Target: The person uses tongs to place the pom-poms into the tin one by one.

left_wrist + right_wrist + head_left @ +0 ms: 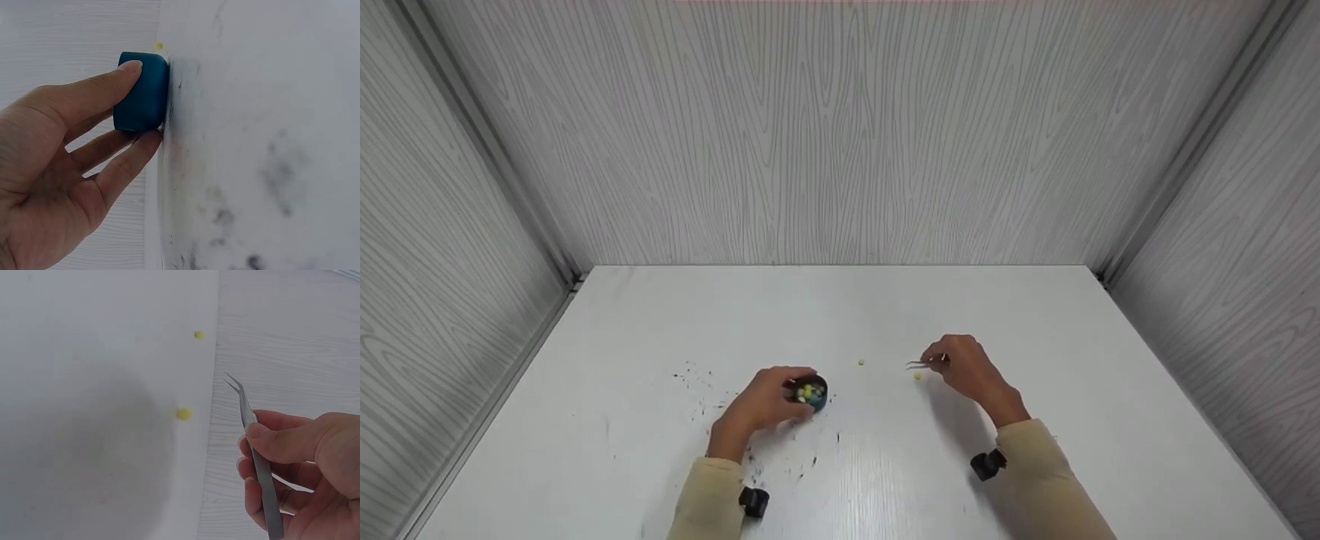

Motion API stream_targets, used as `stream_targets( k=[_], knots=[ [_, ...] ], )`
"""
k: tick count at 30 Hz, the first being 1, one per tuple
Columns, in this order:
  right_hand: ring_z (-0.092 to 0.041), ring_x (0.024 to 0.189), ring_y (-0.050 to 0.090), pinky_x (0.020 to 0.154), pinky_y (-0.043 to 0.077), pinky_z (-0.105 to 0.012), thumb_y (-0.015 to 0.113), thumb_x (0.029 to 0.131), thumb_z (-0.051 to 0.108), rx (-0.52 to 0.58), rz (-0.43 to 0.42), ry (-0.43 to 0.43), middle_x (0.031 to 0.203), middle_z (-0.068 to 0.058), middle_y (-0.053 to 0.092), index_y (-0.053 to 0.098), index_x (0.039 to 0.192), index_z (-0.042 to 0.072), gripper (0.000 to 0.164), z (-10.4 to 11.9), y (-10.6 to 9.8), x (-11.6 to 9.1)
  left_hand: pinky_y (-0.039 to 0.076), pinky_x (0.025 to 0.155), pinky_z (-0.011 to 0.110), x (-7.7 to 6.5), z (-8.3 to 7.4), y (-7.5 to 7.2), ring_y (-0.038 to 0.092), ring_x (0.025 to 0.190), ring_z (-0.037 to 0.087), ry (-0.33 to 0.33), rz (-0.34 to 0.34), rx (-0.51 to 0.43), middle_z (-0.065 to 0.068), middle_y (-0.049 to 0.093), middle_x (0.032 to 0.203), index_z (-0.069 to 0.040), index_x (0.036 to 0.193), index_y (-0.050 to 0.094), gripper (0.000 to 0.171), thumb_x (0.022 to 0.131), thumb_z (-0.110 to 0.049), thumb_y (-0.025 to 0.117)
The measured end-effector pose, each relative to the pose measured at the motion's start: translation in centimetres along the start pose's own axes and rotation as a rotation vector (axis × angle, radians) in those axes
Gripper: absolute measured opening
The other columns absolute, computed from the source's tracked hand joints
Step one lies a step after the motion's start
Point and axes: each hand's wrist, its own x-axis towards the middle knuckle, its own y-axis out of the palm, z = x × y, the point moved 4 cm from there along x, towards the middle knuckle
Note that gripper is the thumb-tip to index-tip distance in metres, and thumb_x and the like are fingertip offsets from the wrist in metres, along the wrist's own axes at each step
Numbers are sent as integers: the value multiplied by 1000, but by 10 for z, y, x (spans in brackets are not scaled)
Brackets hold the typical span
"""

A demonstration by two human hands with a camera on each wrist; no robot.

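My left hand (766,399) grips a small teal cup (142,93) by its sides, thumb on one side and fingers on the other. Yellow, green and pale beads (810,392) lie inside the cup in the head view. Between thumb and fingers, my right hand (298,464) pinches silver tweezers (260,458) with bent tips. The tips stand slightly apart with nothing between them. One yellow bead (917,376) lies on the table just below the tweezers in the head view. A second yellow bead (861,362) sits between the two hands.
The white table (675,315) is bounded by grey wood-grain panels (832,135) at the back and both sides. Dark specks and smudges (690,373) mark the tabletop around the left hand. Each sleeve carries a small black camera (988,464) at the wrist.
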Motion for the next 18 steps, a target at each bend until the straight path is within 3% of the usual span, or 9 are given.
stream_targets(
  k=[18],
  knots=[
    [-20,80,65,69,54,-33,74,89,-4,5,18,52,87,-9,73,82,94,5,13,-20,3,-4,51,107,57,0,-2,-1,64,126,38,-16,-3,16,16,62,143,-12,143,61,59,87,-11,82]
  ],
)
